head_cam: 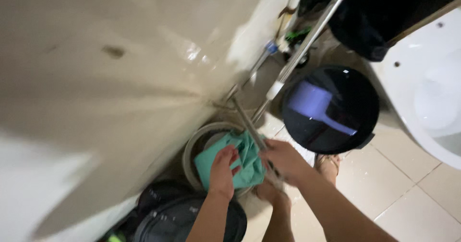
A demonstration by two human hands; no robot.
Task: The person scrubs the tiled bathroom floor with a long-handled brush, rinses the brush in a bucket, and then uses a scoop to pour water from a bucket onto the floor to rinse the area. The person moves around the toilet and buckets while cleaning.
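wall at 10 o'clock | left hand closed on green cloth, which hangs over pale bucket at centre | right hand gripping the cloth's edge and metal handle | black bin at 2 o'clock | white toilet at 3 o'clock

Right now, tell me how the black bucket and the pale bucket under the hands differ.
The black bucket is dark, stands apart on the tiles and holds a purple scoop. The pale bucket is light grey, against the wall, with a green cloth held over it by both hands. Both are round and open-topped.
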